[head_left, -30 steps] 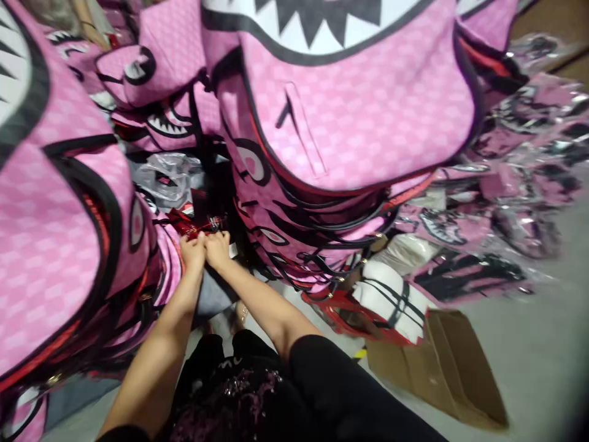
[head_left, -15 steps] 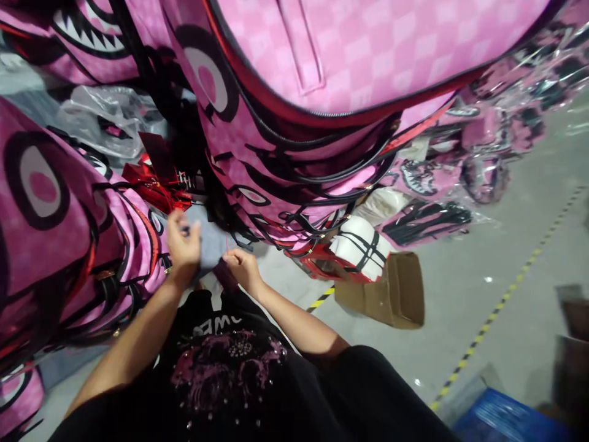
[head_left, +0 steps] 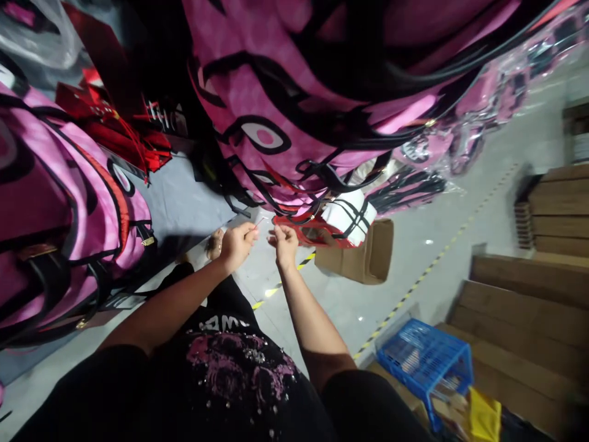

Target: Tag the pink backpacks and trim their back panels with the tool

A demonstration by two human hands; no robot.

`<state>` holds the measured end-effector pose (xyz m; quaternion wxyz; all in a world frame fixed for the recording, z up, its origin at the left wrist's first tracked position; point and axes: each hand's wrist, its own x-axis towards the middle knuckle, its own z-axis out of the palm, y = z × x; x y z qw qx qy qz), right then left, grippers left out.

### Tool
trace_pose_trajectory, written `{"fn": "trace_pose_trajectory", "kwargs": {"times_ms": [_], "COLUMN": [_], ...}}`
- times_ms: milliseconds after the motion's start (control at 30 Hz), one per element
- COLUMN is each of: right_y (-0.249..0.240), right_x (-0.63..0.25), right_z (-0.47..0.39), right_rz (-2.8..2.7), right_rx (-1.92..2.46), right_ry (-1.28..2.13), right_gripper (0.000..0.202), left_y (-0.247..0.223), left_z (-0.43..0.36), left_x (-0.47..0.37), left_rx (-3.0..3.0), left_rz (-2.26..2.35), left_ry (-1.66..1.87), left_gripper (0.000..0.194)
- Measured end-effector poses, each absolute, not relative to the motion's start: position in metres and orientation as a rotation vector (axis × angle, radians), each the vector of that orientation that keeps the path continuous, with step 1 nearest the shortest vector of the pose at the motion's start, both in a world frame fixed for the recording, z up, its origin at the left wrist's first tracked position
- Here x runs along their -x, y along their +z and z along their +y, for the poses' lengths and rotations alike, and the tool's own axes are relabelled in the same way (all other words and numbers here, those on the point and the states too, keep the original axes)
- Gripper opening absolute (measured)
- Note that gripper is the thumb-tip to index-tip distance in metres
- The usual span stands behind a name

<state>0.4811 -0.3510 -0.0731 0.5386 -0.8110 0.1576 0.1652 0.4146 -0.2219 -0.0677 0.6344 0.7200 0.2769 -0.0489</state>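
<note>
My left hand (head_left: 238, 245) is closed in a pinch, with a thin pinkish strand (head_left: 260, 223) sticking out from its fingertips. What the strand belongs to is too small to tell. Just to the right, my right hand (head_left: 285, 242) has its fingers curled together, and anything between them is too small to make out. A narrow gap separates the two hands. Above them hangs a stack of pink backpacks (head_left: 264, 136) with printed eyes and black straps. More pink backpacks (head_left: 99, 202) lie on the grey table (head_left: 184, 193) to the left.
Red tags with cords (head_left: 133, 144) lie on the table. A white bundle tied with black bands (head_left: 352, 215) sits by an open cardboard box (head_left: 380, 252) on the floor. To the right are a blue crate (head_left: 427, 350), stacked cartons (head_left: 519, 319) and plastic-wrapped pink goods (head_left: 478, 123).
Both hands have moved right, away from the table edge, and closer together. The thin strand was at my right hand and now shows at my left. The view has shifted right.
</note>
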Motion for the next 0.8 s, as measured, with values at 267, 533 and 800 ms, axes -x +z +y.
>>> {"fn": "trace_pose_trajectory", "kwargs": {"times_ms": [267,533,800], "right_y": [-0.156,-0.142,-0.13], "right_x": [-0.515,-0.496,-0.511], "right_z": [-0.324,-0.363,-0.386], "right_rz": [0.603,0.312,0.277], "right_rx": [1.914,1.902,1.888], "right_ry": [0.068,0.097,0.001], "right_gripper": [0.019,0.021,0.019], "left_y": [-0.112,-0.116,-0.132], "left_z": [-0.225,-0.238,-0.244], "left_x": [-0.438,-0.481,-0.508], "left_rx": [-1.919,-2.102,-2.009], "left_rz": [0.524,0.289,0.178], "left_ry": [-0.169,-0.262,-0.423], "left_gripper": [0.022,0.025,0.023]}}
